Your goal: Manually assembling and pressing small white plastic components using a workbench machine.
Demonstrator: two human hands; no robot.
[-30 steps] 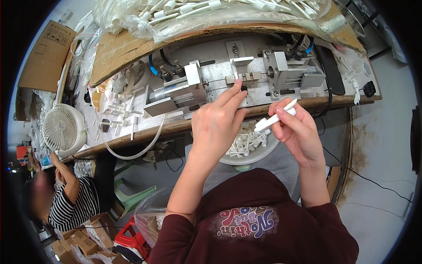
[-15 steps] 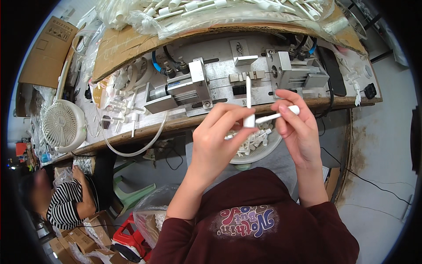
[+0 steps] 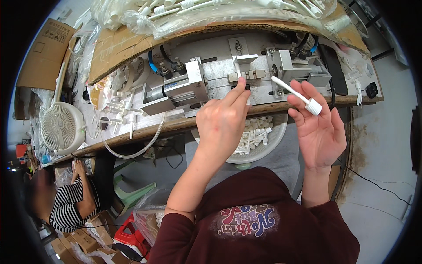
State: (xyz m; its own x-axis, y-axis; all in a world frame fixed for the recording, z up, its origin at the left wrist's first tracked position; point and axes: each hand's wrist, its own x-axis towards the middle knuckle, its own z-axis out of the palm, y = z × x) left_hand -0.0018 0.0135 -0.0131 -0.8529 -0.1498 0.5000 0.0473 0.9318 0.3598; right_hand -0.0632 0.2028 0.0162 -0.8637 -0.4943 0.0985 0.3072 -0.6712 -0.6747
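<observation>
My left hand (image 3: 222,125) reaches to the small metal holder block (image 3: 252,75) on the bench fixture. Its fingers are closed around the lower end of a white capped stick, mostly hidden by the hand; the stick's upper part (image 3: 238,70) shows at the block. My right hand (image 3: 320,134) is held palm up to the right of the fixture, thumb apart. Across its fingers lies a second white stick with a ribbed cap (image 3: 313,107), its rounded tip pointing up and left.
Metal clamp units (image 3: 198,81) flank the holder. Below the bench edge, a white basket (image 3: 281,136) holds small white parts. Cardboard (image 3: 127,48) with bagged parts spans the back. A fan (image 3: 61,127) stands at left, near another person in a striped top (image 3: 66,209).
My left hand has moved its stick forward to the holder block. My right hand has drawn away rightward and turned palm up, swinging its stick so the cap is nearer me.
</observation>
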